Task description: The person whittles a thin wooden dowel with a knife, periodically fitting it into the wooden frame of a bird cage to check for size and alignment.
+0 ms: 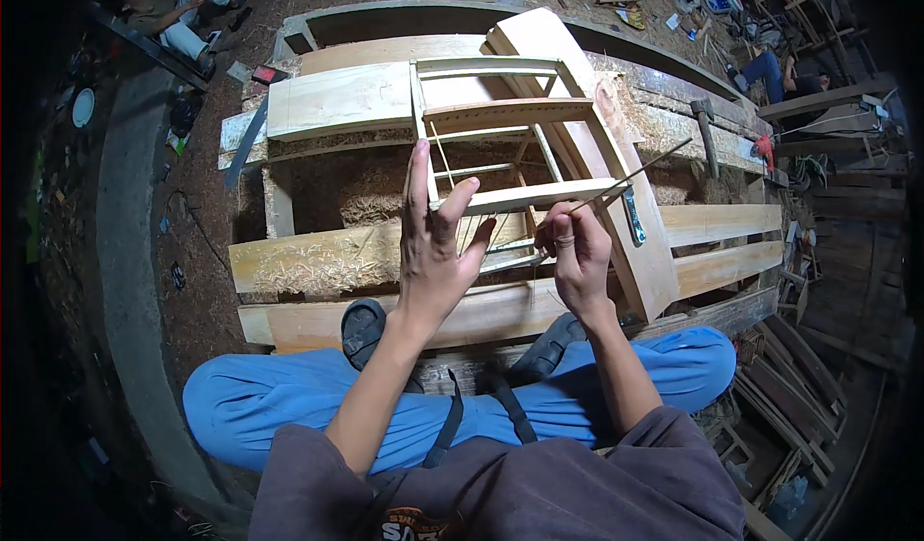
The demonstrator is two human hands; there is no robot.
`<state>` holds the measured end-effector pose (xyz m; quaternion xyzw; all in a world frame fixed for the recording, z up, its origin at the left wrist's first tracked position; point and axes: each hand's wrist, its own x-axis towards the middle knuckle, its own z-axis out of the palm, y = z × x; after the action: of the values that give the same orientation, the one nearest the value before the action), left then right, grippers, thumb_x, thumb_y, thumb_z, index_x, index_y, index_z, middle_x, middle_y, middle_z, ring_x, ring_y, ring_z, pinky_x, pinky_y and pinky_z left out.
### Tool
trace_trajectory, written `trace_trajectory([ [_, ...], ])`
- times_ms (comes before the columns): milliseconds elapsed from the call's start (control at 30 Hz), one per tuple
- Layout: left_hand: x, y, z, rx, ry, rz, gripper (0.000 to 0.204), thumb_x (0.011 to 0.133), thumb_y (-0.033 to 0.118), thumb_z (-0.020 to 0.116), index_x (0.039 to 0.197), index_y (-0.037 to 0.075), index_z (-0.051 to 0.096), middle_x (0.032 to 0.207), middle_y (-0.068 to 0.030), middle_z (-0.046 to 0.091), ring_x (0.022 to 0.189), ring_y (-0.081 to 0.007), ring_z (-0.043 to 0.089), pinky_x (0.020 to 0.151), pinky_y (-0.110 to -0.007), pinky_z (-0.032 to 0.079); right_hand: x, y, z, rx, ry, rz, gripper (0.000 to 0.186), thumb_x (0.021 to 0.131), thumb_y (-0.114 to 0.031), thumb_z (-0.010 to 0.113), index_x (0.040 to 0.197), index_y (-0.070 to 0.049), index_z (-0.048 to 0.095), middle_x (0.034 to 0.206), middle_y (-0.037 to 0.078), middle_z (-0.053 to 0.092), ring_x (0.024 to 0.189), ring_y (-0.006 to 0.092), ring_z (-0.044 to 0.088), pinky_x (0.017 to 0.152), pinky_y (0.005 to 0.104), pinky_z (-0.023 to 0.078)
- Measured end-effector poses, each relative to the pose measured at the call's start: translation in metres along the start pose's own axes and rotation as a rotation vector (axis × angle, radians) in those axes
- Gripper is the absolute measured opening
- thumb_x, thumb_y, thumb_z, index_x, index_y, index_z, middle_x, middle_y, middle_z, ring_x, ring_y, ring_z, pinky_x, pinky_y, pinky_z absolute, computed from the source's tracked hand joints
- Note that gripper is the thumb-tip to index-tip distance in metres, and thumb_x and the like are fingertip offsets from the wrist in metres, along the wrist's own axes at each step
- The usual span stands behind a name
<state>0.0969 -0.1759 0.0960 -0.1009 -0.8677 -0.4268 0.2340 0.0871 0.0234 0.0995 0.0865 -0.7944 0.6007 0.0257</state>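
A pale wooden frame [500, 113] of slats and rails lies on planks in front of me. My left hand [433, 243] is spread flat, fingers up, pressed against the frame's near rail [539, 194]. My right hand [576, 252] pinches a thin stick [630, 173] that slants up to the right across the frame. A second thin stick [443, 167] stands beside my left fingers. My crossed legs in blue trousers and dark sandals [364, 327] sit below the planks.
Long planks [318, 262] with wood shavings form the work surface. A hammer [705, 129] and a small level [633, 216] lie at the right. Two other people sit at the far left [173, 7] and far right [784, 74]. Stacked timber fills the right side.
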Motion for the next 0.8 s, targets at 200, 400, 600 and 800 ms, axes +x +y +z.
trace_trajectory([
  [200, -0.002, -0.001, -0.003, -0.124, -0.028, -0.013, 0.053, 0.092, 0.004, 0.064, 0.139, 0.017, 0.045, 0.164, -0.0246, 0.016, 0.152, -0.0449, 0.021, 0.12, -0.05, 0.03, 0.008, -0.011, 0.007, -0.237, 0.056, -0.192, 0.006, 0.093, -0.003, 0.07, 0.094, 0.0, 0.067, 0.082, 0.012, 0.067, 0.067, 0.0213, 0.064, 0.059, 0.0312, 0.048],
  [400, -0.005, -0.005, 0.003, -0.147, -0.001, -0.011, 0.044, 0.1, 0.001, 0.049, 0.141, 0.016, 0.047, 0.165, -0.0259, 0.013, 0.153, -0.0458, 0.019, 0.122, -0.052, 0.024, 0.009, -0.013, 0.017, -0.387, 0.108, -0.344, 0.007, 0.089, 0.0, 0.074, 0.093, 0.0, 0.068, 0.077, 0.013, 0.069, 0.065, 0.0247, 0.068, 0.057, 0.0338, 0.051],
  [600, -0.002, -0.001, 0.002, -0.126, 0.023, -0.014, 0.045, 0.095, -0.002, 0.058, 0.136, 0.015, 0.05, 0.162, -0.0275, 0.02, 0.151, -0.0464, 0.024, 0.121, -0.052, 0.028, 0.004, 0.0, 0.026, -0.275, 0.187, -0.292, 0.008, 0.089, -0.001, 0.074, 0.095, -0.001, 0.069, 0.077, 0.009, 0.071, 0.061, 0.0202, 0.069, 0.053, 0.0321, 0.049],
  [800, -0.003, -0.003, 0.002, -0.144, 0.027, -0.022, 0.045, 0.094, -0.001, 0.06, 0.135, 0.015, 0.05, 0.161, -0.0273, 0.022, 0.149, -0.0469, 0.027, 0.12, -0.053, 0.029, -0.013, 0.013, 0.027, -0.387, 0.078, -0.188, 0.012, 0.088, 0.0, 0.073, 0.1, -0.004, 0.071, 0.09, 0.009, 0.073, 0.072, 0.0168, 0.067, 0.056, 0.0299, 0.049],
])
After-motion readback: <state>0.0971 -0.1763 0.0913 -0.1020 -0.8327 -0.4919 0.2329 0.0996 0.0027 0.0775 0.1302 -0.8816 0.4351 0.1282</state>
